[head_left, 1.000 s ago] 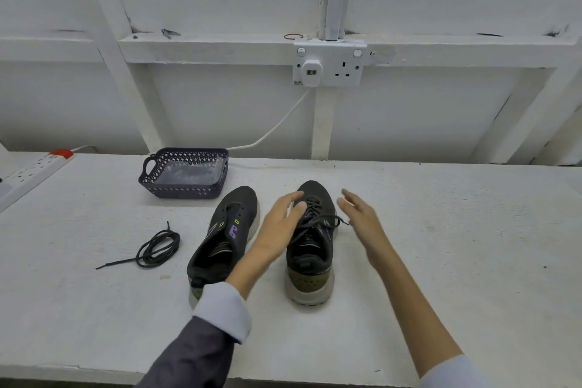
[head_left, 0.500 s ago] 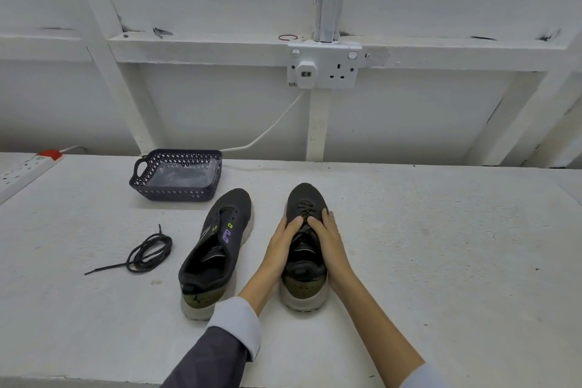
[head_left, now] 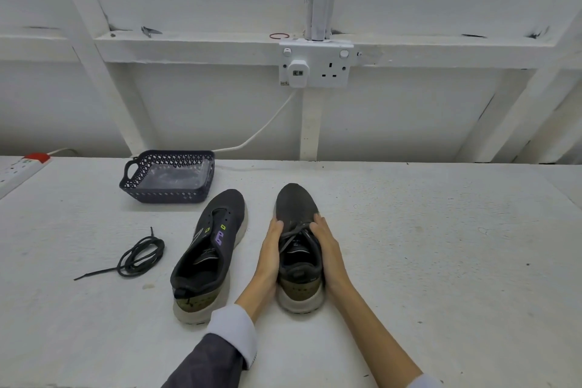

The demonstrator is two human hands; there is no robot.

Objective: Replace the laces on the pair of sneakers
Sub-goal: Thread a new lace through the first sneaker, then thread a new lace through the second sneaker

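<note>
Two dark sneakers stand on the white table (head_left: pixel 441 246), toes pointing away from me. The left sneaker (head_left: pixel 211 249) has empty eyelets and an open tongue. The right sneaker (head_left: pixel 297 205) still carries a grey lace (head_left: pixel 294 230). My left hand (head_left: pixel 269 257) clasps its left side and my right hand (head_left: pixel 327 250) clasps its right side, fingertips curled onto the upper beside the lace. A loose black lace (head_left: pixel 138 257) lies coiled on the table left of the sneakers.
A dark perforated basket (head_left: pixel 163 195) holding a clear plastic bag sits behind the left sneaker. A white power strip (head_left: pixel 19 168) lies at the far left edge. A wall socket (head_left: pixel 316 68) with a plugged-in cable is on the white wall behind.
My hands came in from the air, landed on top of the right sneaker, then slid down to clasp its two sides. The view has shifted slightly.
</note>
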